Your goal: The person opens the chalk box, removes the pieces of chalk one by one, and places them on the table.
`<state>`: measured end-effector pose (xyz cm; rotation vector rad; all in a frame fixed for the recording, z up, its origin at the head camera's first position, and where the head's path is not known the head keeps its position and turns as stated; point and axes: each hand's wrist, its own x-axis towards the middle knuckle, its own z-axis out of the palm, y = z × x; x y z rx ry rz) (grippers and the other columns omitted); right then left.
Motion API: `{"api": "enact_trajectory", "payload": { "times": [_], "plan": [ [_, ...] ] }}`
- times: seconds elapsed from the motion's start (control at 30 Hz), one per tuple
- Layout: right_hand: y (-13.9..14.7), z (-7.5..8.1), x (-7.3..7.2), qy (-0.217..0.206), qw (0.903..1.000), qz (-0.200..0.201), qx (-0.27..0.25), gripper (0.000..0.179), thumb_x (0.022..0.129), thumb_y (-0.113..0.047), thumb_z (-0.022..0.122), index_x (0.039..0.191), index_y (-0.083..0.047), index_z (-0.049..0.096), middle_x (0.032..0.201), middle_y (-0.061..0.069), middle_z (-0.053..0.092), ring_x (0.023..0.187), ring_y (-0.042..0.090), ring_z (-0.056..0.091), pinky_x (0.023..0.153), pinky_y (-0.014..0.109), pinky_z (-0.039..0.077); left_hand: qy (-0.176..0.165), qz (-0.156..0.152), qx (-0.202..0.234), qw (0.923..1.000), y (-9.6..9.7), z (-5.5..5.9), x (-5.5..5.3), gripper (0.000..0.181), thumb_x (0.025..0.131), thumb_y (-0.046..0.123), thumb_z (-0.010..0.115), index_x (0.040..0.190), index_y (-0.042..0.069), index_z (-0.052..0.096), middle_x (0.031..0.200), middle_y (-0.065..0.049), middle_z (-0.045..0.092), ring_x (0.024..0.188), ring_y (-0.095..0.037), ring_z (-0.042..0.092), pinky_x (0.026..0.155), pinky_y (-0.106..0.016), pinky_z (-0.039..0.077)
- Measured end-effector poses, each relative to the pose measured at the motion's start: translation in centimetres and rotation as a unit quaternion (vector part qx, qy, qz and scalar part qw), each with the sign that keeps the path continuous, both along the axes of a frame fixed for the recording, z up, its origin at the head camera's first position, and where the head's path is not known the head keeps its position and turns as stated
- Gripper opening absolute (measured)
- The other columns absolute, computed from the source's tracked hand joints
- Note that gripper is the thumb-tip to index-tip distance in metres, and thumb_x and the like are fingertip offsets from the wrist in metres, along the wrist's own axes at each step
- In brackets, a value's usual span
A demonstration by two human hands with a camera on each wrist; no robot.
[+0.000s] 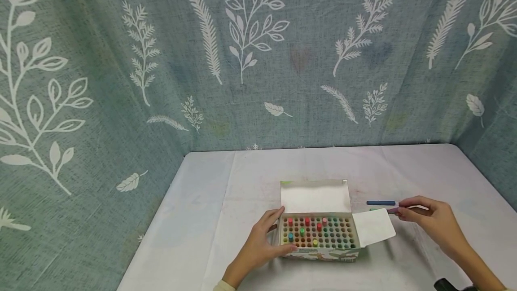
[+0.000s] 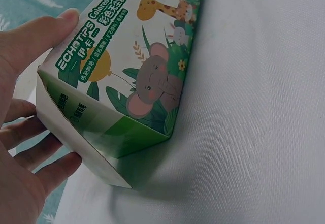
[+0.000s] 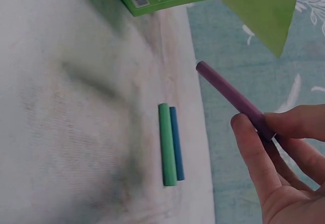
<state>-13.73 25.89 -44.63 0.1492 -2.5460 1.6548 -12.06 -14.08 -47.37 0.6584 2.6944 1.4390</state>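
My left hand (image 1: 258, 239) grips the left end of an open cardboard chalk box (image 1: 323, 255), its thumb on the front top edge and its fingers round the far left side. The box reads "Colored chalk" in the left wrist view. Its holed tray carries several coloured chalk ends, such as a blue one (image 1: 290, 237) and a yellow one (image 1: 315, 242). Right of the box, my right hand (image 1: 434, 219) pinches a purple chalk stick (image 3: 228, 93) by one end, thumb against fingers. Beneath it a green chalk stick (image 3: 167, 148) and a blue chalk stick (image 3: 177, 153) lie side by side.
The box lid (image 1: 315, 196) stands raised at the back, and a side flap (image 1: 373, 228) sticks out to the right, near the chalk sticks. White cloth covers the table (image 1: 194, 219). Patterned curtain (image 1: 307, 102) closes off the back and sides. A dark object (image 1: 444, 284) shows at the bottom right.
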Motion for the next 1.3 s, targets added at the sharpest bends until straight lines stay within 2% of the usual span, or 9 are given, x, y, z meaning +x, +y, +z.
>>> {"api": "enact_trajectory", "payload": {
  "times": [0.23,0.5,0.63,0.9,1.13,1.2,1.27,1.3],
  "plan": [
    [0.3,-1.1,-0.2,-0.031,0.9993,-0.019,-0.005,0.036,0.083,-0.019,0.062,0.103,0.011,0.056,0.089,0.013,0.064,0.073,0.017,0.065,0.064,0.032,0.055,0.006,-0.001,-0.003,1.0000,0.0,-0.1,-0.1,0.086,0.066,0.038,0.075,0.138,0.021,0.029,0.128,0.005,0.038,0.118,-0.015,0.039,0.091,-0.032,0.044],
    [0.7,-2.1,-0.3,-0.081,0.9958,-0.035,0.021,0.041,0.082,-0.029,0.062,0.104,0.006,0.059,0.089,0.008,0.065,0.075,0.014,0.064,0.063,0.026,0.054,0.002,-0.001,-0.001,1.0000,-0.1,-0.1,-0.1,0.087,0.066,0.038,0.075,0.138,0.023,0.029,0.129,0.006,0.037,0.118,-0.013,0.038,0.092,-0.032,0.044],
    [1.0,-2.5,-0.4,-0.093,0.9944,-0.041,0.027,0.039,0.081,-0.029,0.063,0.101,0.005,0.061,0.090,0.007,0.065,0.074,0.012,0.063,0.061,0.022,0.052,0.004,-0.001,-0.002,1.0000,-0.1,-0.1,0.0,0.087,0.066,0.039,0.075,0.138,0.022,0.029,0.129,0.006,0.037,0.118,-0.014,0.038,0.092,-0.032,0.044],
    [1.4,-3.7,-0.6,-0.116,0.9877,-0.064,0.083,0.042,0.076,-0.038,0.066,0.098,-0.002,0.065,0.095,0.007,0.064,0.076,-0.006,0.052,0.058,0.021,0.050,0.000,0.000,-0.003,1.0000,-0.1,-0.1,0.0,0.087,0.066,0.041,0.074,0.138,0.023,0.029,0.129,0.007,0.037,0.117,-0.013,0.039,0.092,-0.032,0.043],
    [1.4,-4.7,-0.9,-0.152,0.9849,-0.065,0.051,0.041,0.076,-0.021,0.069,0.103,0.007,0.059,0.095,0.018,0.060,0.065,0.018,0.061,0.053,0.026,0.054,-0.001,-0.001,0.002,1.0000,-0.1,-0.2,0.0,0.087,0.066,0.040,0.075,0.138,0.023,0.029,0.128,0.006,0.037,0.118,-0.014,0.038,0.092,-0.032,0.043],
    [1.4,-4.8,-0.9,-0.144,0.9853,-0.066,0.065,0.038,0.076,-0.019,0.069,0.102,0.007,0.060,0.092,0.017,0.061,0.063,0.019,0.060,0.050,0.026,0.053,0.005,-0.003,0.003,1.0000,-0.1,-0.1,0.0,0.086,0.066,0.039,0.074,0.138,0.022,0.029,0.128,0.005,0.037,0.118,-0.015,0.039,0.092,-0.032,0.044],
    [1.3,-4.8,-0.9,-0.133,0.9864,-0.063,0.073,0.035,0.076,-0.016,0.069,0.101,0.007,0.061,0.089,0.017,0.062,0.061,0.018,0.060,0.049,0.026,0.052,0.001,-0.005,0.007,1.0000,0.1,0.8,0.4,0.085,0.067,0.036,0.075,0.138,0.017,0.030,0.129,0.000,0.038,0.118,-0.019,0.039,0.092,-0.035,0.043],
    [1.3,-4.9,-0.9,-0.128,0.9870,-0.061,0.076,0.035,0.075,-0.016,0.069,0.100,0.007,0.061,0.088,0.016,0.063,0.060,0.018,0.060,0.048,0.026,0.052,0.002,-0.005,0.007,1.0000,0.1,0.8,0.4,0.085,0.067,0.036,0.075,0.137,0.017,0.030,0.129,0.001,0.038,0.118,-0.018,0.040,0.092,-0.035,0.044]
  ]
}}
